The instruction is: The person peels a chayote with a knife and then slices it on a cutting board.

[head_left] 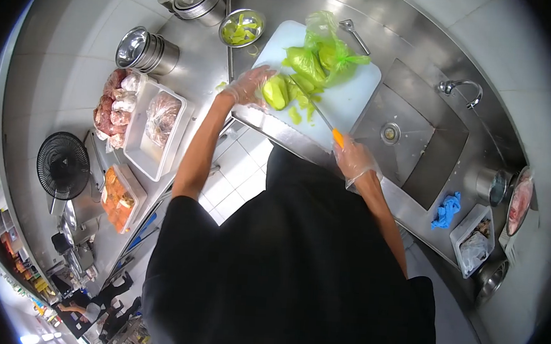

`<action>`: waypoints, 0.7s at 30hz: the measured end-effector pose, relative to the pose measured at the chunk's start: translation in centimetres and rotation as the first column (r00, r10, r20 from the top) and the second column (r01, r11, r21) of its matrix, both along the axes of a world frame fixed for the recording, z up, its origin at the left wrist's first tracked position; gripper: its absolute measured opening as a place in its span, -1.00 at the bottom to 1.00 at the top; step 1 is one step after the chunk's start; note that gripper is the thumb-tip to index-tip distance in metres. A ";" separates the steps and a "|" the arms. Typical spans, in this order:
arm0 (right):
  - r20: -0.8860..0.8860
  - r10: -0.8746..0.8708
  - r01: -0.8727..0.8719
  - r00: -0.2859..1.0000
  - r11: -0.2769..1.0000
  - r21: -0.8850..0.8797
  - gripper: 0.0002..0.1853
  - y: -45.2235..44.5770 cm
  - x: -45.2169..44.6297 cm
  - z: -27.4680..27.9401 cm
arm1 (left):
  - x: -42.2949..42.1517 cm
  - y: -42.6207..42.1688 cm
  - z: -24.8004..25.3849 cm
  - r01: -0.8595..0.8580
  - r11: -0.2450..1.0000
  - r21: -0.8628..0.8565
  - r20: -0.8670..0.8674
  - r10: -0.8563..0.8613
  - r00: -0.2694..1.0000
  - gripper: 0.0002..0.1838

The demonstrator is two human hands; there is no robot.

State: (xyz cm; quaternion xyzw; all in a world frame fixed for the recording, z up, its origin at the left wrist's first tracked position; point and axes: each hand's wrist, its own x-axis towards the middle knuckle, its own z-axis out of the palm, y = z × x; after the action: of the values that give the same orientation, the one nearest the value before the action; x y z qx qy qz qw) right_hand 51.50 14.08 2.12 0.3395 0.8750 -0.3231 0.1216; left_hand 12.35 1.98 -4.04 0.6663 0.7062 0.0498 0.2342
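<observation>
On a white cutting board point(351, 94), my right hand point(355, 158), in a clear plastic glove, is closed round the orange handle of a knife point(323, 116). The blade points up and left over pale green pieces point(295, 116). My left hand point(254, 86), also gloved, lies at the board's left edge beside a peeled light green vegetable point(275, 93); its fingers are partly hidden and it is unclear whether they touch it. A green plastic bag point(322, 50) with green vegetables sits behind the pieces.
A steel bowl of peels point(241, 28) stands left of the board, a peeler point(354, 37) behind it. The sink point(399, 133) is at the right, near a blue cloth point(446, 210). Trays of meat point(158, 128) and stacked pots point(148, 50) line the left counter.
</observation>
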 end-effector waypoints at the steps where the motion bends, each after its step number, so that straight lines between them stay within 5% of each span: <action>1: 0.005 -0.017 0.017 1.000 1.000 -0.014 -0.61 -0.1 0.6 0.3 | -0.7 0.4 -0.7 0.073 0.996 0.055 -0.024 -0.072 0.997 0.16; 4: 0.038 -0.044 0.045 0.998 0.999 -0.028 -0.62 -0.1 1.5 1.1 | -0.9 1.4 -1.4 0.196 0.975 0.106 0.002 -0.197 0.980 0.13; 7: 0.079 -0.041 0.041 0.996 0.999 0.005 -0.64 -0.1 1.9 1.6 | -0.1 0.7 -0.4 0.152 0.979 0.138 -0.023 -0.150 0.988 0.04; 12: 0.087 0.009 -0.011 0.996 1.000 0.022 -0.62 0.2 2.4 2.1 | 2.4 -3.4 -4.8 -0.294 0.874 0.386 0.061 0.294 0.954 0.05; 15: 0.078 0.005 -0.008 0.997 0.999 0.035 -0.61 0.1 3.0 2.8 | 5.6 -5.8 -7.0 -0.634 0.625 0.455 0.199 0.623 0.757 -0.10; 18: 0.078 -0.023 0.019 0.997 0.999 0.046 -0.59 -0.1 3.8 3.9 | 6.4 -10.0 -5.7 -0.885 0.419 -0.202 0.711 0.685 0.162 -0.28; 21: 0.048 -0.030 0.028 0.998 0.999 0.047 -0.57 0.1 4.6 3.9 | 6.1 -14.2 -6.7 -0.964 0.212 -0.160 0.732 0.681 0.029 -0.42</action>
State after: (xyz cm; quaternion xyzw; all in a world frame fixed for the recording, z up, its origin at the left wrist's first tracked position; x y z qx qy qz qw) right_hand 56.08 14.19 6.07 0.3625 0.8740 -0.2962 0.1303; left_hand 18.43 -12.18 -10.75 0.0665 0.7902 0.5529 0.2559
